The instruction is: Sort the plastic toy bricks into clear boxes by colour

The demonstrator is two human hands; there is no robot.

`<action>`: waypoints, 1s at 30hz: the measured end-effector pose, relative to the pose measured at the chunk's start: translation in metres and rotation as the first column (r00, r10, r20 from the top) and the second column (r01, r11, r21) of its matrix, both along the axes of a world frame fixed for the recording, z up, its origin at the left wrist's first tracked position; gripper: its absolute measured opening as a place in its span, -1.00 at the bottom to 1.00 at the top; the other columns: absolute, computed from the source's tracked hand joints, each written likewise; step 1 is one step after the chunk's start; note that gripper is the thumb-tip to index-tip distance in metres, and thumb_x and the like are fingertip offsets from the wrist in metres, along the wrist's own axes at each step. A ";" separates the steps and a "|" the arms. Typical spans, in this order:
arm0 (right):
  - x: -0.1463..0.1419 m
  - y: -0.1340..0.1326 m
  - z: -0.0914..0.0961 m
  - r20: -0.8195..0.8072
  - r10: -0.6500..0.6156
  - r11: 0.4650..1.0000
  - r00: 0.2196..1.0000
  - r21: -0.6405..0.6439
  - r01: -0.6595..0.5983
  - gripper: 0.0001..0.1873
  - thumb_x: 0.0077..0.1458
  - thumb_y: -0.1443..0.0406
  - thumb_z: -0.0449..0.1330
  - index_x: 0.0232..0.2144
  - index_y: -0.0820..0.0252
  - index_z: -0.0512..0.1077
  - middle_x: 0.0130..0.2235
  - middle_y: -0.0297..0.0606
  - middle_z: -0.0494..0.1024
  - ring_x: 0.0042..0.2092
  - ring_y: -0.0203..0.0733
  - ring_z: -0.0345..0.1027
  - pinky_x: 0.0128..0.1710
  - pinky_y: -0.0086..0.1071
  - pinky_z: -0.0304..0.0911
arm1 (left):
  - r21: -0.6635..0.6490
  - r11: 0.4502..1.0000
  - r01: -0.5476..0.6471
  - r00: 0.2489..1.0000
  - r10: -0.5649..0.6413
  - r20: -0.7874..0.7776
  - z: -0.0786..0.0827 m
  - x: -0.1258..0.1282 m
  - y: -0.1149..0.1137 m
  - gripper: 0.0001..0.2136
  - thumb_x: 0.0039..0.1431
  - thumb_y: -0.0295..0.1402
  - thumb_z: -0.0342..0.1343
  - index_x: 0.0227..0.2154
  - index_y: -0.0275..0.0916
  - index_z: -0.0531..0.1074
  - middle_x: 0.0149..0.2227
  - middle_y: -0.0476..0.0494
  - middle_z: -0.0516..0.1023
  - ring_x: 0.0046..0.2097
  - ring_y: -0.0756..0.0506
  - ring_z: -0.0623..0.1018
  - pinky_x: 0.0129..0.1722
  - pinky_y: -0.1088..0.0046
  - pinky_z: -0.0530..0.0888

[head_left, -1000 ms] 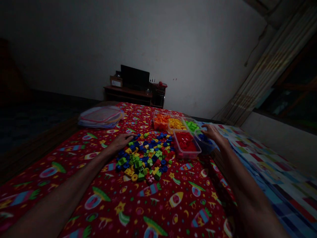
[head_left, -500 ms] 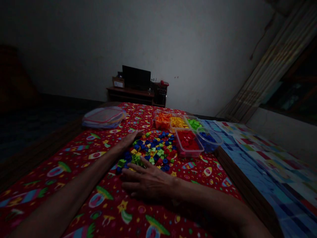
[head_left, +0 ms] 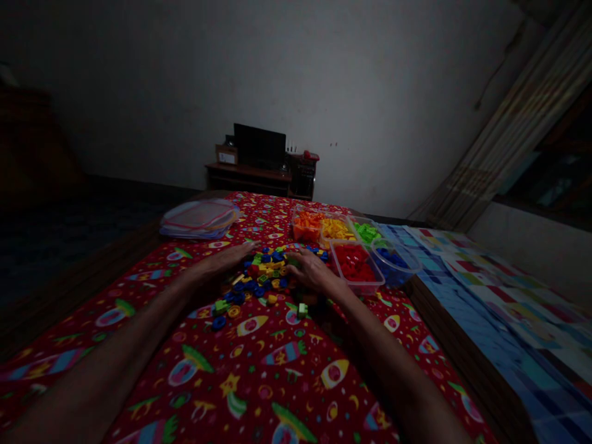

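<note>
A mixed heap of small plastic building blocks [head_left: 268, 269], in blue, yellow, green and red, lies on the red patterned cloth [head_left: 259, 370]. Along the heap's left edge rests my left hand [head_left: 226, 256], fingers stretched forward and holding nothing that I can see. My right hand [head_left: 311, 271] curves against the heap's right side with fingers apart, touching blocks at its fingertips. A green block [head_left: 302, 310] and a blue round piece [head_left: 219, 322] lie loose at the near side. Some blocks are hidden behind the right hand.
Sorted pieces fill clear tubs at the right: orange [head_left: 306, 227], yellow [head_left: 337, 230], green [head_left: 367, 233], red [head_left: 355, 265] and blue [head_left: 393, 259]. Stacked lids [head_left: 198, 219] lie at the left. A wooden edge [head_left: 462, 351] runs along the right; a monitor [head_left: 259, 147] stands behind.
My right hand has moved forward and right, from the heap's near side to its right side. The blocks are bunched closer together between both hands. My left hand has shifted slightly left.
</note>
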State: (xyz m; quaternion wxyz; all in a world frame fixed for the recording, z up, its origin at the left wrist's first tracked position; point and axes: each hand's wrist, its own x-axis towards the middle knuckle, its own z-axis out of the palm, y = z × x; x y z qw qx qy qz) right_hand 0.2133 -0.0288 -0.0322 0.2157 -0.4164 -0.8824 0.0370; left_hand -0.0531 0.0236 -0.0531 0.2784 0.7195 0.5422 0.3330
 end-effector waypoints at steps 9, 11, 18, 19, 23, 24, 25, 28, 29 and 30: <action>0.038 -0.002 0.044 -0.179 -0.140 0.989 0.974 -0.073 0.129 -0.72 0.16 0.35 0.06 -0.12 0.28 0.48 -0.24 -0.09 0.56 -0.25 -0.17 0.40 -0.23 -0.37 0.22 | 0.005 0.990 0.140 0.934 -0.131 -0.333 -0.016 -0.023 -0.088 -0.04 -0.18 0.18 0.13 0.29 -0.15 0.03 0.34 -0.24 -0.02 0.29 -0.37 0.11 0.20 0.13 0.21; 0.037 -0.006 0.048 -0.091 -0.164 0.983 0.982 -0.099 0.155 -0.73 0.09 0.42 0.08 -0.18 0.28 0.50 -0.28 -0.11 0.56 -0.30 -0.18 0.38 -0.31 -0.40 0.18 | 0.088 0.991 0.102 0.923 -0.061 -0.380 -0.029 -0.015 -0.104 -0.05 -0.22 0.15 0.19 0.28 -0.05 0.04 0.34 -0.21 -0.01 0.29 -0.43 0.08 0.18 0.04 0.22; 0.023 -0.010 0.042 0.139 -0.162 0.981 0.977 -0.087 0.175 -0.77 0.03 0.46 0.07 -0.32 0.26 0.51 -0.35 -0.12 0.54 -0.34 -0.20 0.34 -0.39 -0.41 0.06 | 0.296 0.954 0.041 0.949 0.056 -0.310 -0.034 0.062 -0.086 -0.25 0.07 0.06 0.03 0.28 -0.10 -0.01 0.35 -0.25 -0.03 0.33 -0.34 0.00 0.24 0.00 0.09; 0.023 -0.010 0.040 0.144 -0.184 0.978 0.972 -0.075 0.196 -0.76 0.04 0.45 0.06 -0.31 0.26 0.51 -0.34 -0.10 0.54 -0.34 -0.18 0.34 -0.38 -0.40 0.06 | 0.310 0.950 0.033 0.958 0.057 -0.279 -0.029 0.073 -0.080 -0.27 0.10 0.05 0.00 0.28 -0.14 -0.01 0.34 -0.26 -0.01 0.33 -0.33 0.01 0.25 0.01 0.07; 0.028 -0.006 0.027 0.092 -0.269 0.963 0.959 0.026 0.268 -0.70 0.11 0.45 -0.01 -0.20 0.26 0.48 -0.26 -0.05 0.52 -0.24 -0.12 0.34 -0.29 -0.36 0.13 | 0.370 0.929 -0.028 0.990 0.077 -0.117 0.000 0.101 -0.058 -0.44 0.24 -0.08 -0.18 0.24 -0.21 0.07 0.27 -0.24 0.17 0.29 -0.21 0.14 0.26 0.13 0.09; 0.029 -0.004 0.022 0.077 -0.256 0.966 0.964 0.050 0.253 -0.68 0.11 0.45 -0.01 -0.15 0.26 0.46 -0.22 -0.04 0.51 -0.19 -0.11 0.33 -0.25 -0.35 0.15 | 0.373 0.927 -0.037 0.992 0.078 -0.095 0.008 0.104 -0.052 -0.48 0.25 -0.11 -0.20 0.22 -0.19 0.11 0.25 -0.21 0.22 0.27 -0.19 0.18 0.25 0.15 0.13; 0.029 -0.001 0.017 0.071 -0.225 0.973 0.972 0.064 0.221 -0.67 0.10 0.45 0.00 -0.11 0.26 0.44 -0.17 -0.04 0.49 -0.15 -0.11 0.31 -0.22 -0.34 0.16 | 0.376 0.926 -0.032 0.993 0.070 -0.090 0.014 0.106 -0.046 -0.51 0.24 -0.13 -0.19 0.19 -0.18 0.18 0.21 -0.18 0.29 0.24 -0.19 0.24 0.23 0.17 0.17; 0.028 0.004 0.004 0.113 -0.132 0.991 0.985 0.024 0.130 -0.67 0.08 0.47 0.01 -0.12 0.29 0.43 -0.16 -0.06 0.49 -0.16 -0.13 0.29 -0.20 -0.35 0.17 | 0.304 0.943 0.135 0.975 -0.072 -0.209 0.023 0.107 -0.031 -0.59 0.13 -0.21 -0.04 0.01 -0.21 0.42 0.05 -0.20 0.48 0.11 -0.22 0.41 0.15 0.21 0.27; 0.028 0.005 0.002 0.132 -0.130 0.991 0.983 -0.005 0.132 -0.69 0.08 0.48 0.00 -0.17 0.30 0.45 -0.21 -0.07 0.49 -0.20 -0.14 0.30 -0.22 -0.35 0.17 | 0.266 0.946 0.184 0.961 -0.117 -0.249 0.023 0.107 -0.027 -0.62 0.10 -0.24 -0.01 -0.05 -0.22 0.47 -0.01 -0.20 0.53 0.06 -0.22 0.45 0.12 0.23 0.31; 0.028 0.005 0.001 0.142 -0.141 0.989 0.980 -0.028 0.146 -0.71 0.07 0.48 -0.01 -0.21 0.30 0.46 -0.25 -0.08 0.50 -0.23 -0.15 0.30 -0.24 -0.36 0.17 | 0.238 0.948 0.214 0.951 -0.146 -0.273 0.022 0.106 -0.024 -0.65 0.08 -0.26 0.00 -0.10 -0.22 0.51 -0.06 -0.20 0.56 0.02 -0.23 0.49 0.09 0.24 0.34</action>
